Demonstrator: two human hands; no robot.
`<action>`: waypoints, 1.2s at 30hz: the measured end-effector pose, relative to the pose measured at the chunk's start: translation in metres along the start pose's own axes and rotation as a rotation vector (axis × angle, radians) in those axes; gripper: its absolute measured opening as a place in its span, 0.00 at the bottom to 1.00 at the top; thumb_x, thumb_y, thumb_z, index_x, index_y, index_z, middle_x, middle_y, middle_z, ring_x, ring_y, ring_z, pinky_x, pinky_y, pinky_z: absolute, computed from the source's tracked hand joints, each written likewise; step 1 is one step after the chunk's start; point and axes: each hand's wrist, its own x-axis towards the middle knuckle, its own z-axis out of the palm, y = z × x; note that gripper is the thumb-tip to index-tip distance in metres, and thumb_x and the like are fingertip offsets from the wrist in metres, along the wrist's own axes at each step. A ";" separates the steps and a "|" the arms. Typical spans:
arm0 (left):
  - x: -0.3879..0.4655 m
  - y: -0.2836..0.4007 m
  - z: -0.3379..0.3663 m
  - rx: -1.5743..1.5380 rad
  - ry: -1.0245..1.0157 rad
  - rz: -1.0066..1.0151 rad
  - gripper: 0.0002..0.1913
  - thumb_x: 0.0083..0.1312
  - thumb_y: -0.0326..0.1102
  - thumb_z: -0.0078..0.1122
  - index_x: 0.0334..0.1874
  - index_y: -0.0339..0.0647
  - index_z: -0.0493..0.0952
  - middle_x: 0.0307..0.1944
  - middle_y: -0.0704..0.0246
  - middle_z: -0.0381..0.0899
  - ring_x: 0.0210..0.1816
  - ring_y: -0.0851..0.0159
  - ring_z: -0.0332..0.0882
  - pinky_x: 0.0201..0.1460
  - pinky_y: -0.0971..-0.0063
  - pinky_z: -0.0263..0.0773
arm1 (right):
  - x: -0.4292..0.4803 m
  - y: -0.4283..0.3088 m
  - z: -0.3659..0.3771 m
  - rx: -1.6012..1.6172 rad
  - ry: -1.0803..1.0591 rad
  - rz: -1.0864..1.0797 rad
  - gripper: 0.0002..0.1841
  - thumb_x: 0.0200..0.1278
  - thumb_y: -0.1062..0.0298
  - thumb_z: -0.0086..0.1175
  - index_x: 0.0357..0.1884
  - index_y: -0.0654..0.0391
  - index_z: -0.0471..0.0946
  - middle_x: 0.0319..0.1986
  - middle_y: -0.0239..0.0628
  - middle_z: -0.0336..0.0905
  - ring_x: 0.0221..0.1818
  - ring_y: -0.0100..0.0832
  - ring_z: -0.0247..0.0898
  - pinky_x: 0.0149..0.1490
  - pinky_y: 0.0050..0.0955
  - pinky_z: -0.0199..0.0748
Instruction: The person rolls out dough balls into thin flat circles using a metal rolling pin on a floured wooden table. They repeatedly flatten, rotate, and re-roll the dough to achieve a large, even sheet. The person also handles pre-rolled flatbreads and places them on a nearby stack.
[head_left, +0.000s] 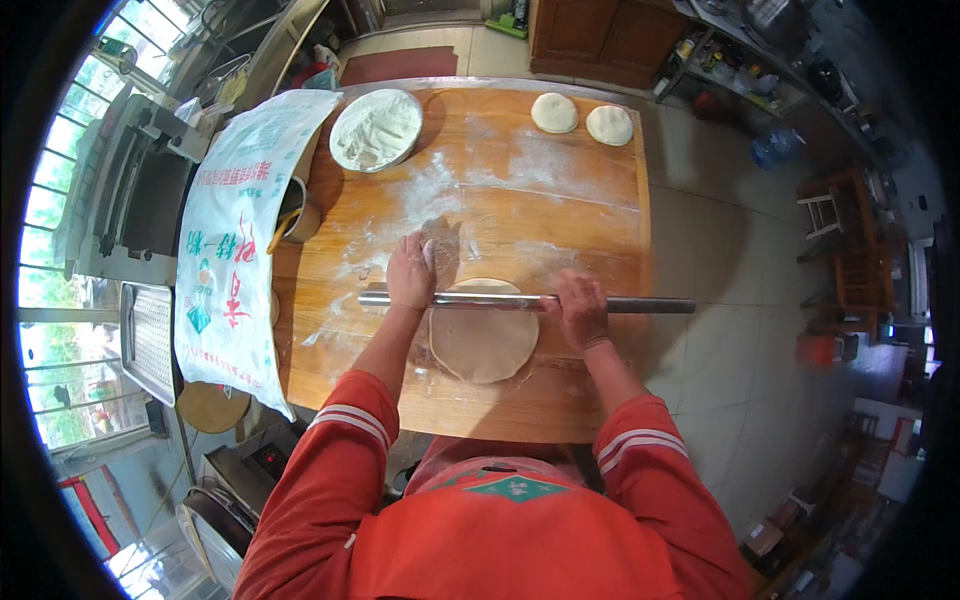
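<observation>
A shiny metal rolling pin (491, 301) lies crosswise over the upper part of a flat, round sheet of dough (484, 345) on a floured wooden board (517, 412). The heel of my left hand (411, 271) rests on the pin near its left end, and its fingers stretch out flat beyond it. My right hand (581, 309) is on the pin right of the dough, thumb along the bar and fingers bent over the far side. Part of the pin is hidden under each hand. The pin's right end sticks out past the board's edge.
A bowl of flour (376, 131) stands at the far left, and two thick dough rounds (555, 113) lie in the far right corner. A printed flour sack (232, 247) covers the left side, beside a container (304, 217) with a yellow handle. Further left is a metal tray (148, 337).
</observation>
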 end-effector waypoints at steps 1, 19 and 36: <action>0.004 -0.001 0.002 -0.095 -0.136 -0.083 0.25 0.74 0.49 0.58 0.63 0.36 0.72 0.54 0.48 0.78 0.54 0.41 0.78 0.56 0.49 0.73 | 0.003 0.005 -0.006 0.087 -0.049 -0.035 0.24 0.63 0.55 0.64 0.59 0.52 0.80 0.52 0.39 0.80 0.55 0.43 0.76 0.61 0.46 0.71; 0.027 0.030 0.015 -0.125 -0.030 -0.038 0.23 0.76 0.52 0.56 0.63 0.42 0.76 0.59 0.49 0.79 0.53 0.38 0.80 0.54 0.48 0.76 | -0.002 0.026 0.015 -0.152 0.115 0.089 0.27 0.65 0.48 0.62 0.60 0.54 0.79 0.58 0.45 0.77 0.62 0.48 0.72 0.69 0.57 0.66; -0.067 0.016 0.006 0.052 0.138 0.227 0.26 0.69 0.41 0.60 0.70 0.47 0.76 0.59 0.56 0.79 0.57 0.48 0.76 0.60 0.55 0.71 | -0.050 -0.012 -0.005 -0.119 0.028 0.074 0.36 0.63 0.43 0.63 0.67 0.55 0.76 0.62 0.45 0.76 0.67 0.49 0.69 0.77 0.62 0.56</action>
